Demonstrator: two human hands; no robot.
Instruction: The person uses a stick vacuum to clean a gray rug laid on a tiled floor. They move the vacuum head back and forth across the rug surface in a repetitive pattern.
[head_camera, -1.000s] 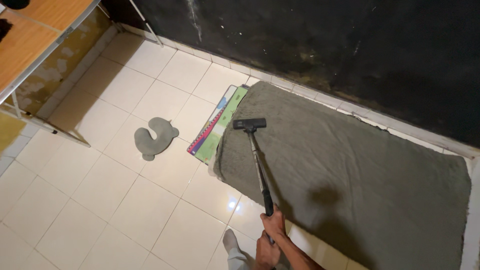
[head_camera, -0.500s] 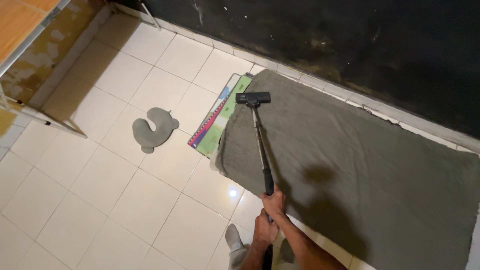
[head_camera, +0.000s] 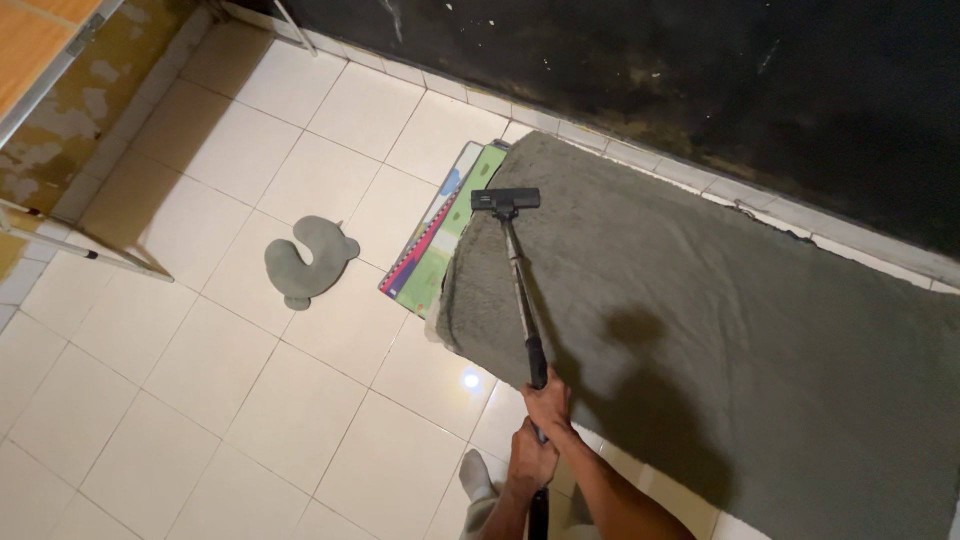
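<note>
Our fingers are closed around the vacuum wand. The right hand grips it higher up, just below the black sleeve of the tube, with the fingers wrapped fully around it. The left hand holds the same tube lower, nearer to our body, also in a closed grip; how the fingertips lie there we cannot tell, because the hand covers them. Beside the left wrist, our foot in a grey sock stands on the tiles.

From the hands the wand runs away from us to the black floor nozzle. The nozzle lies flat on the grey-green fluffy cover, at its far left corner, close to the left edge. This cover is spread over a low mattress that lies along the dark wall and fills the right part of the view.

How much is done we can only judge. The pile shows no clear stripes from the nozzle, so we cannot say which part is already cleaned. The nozzle is at one end corner, and the long surface to the right, up to the near right edge, seems to remain.

Just left of the cover, a colourful flat mat sticks out from under it. Further left a grey neck pillow lies on the white tile floor, apart from everything. At the far left we see a metal table leg.
</note>
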